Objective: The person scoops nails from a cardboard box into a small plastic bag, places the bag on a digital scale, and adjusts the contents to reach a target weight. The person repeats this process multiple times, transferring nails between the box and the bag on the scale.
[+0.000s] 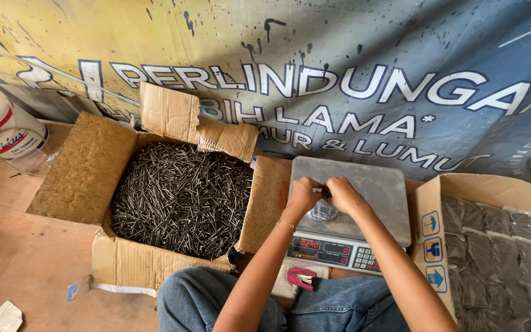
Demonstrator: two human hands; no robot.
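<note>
Head view, left hand: the left hand is clenched on the neck of a small clear plastic bag of nails, knuckles up, just touching the other hand.
Head view, right hand: the right hand is pinched on the same bag neck from the other side; something dark shows between the fingers, too small to tell.
Bag: it sits directly under both hands on the steel pan of a digital scale, whose red display lies just nearer the person than the hands.
Handling: I judge the bag heavy for its size, floppy, its thin film easily pierced by nail points; best held at the gathered neck, with a palm beneath when lifted.
Nail box: to the left of the left hand, an open brown cardboard box with torn flaps, full of loose dark nails.
Packed box: to the right of the right hand, a second carton with blue square handling symbols on its near wall, holding rows of filled bags.
Stapler: below the hands, by the knees, a pink stapler.
Banner: beyond the hands, a blue and yellow banner with large white lettering and dark spatters.
Tub: far left, a white tub with a red-striped label.
</note>
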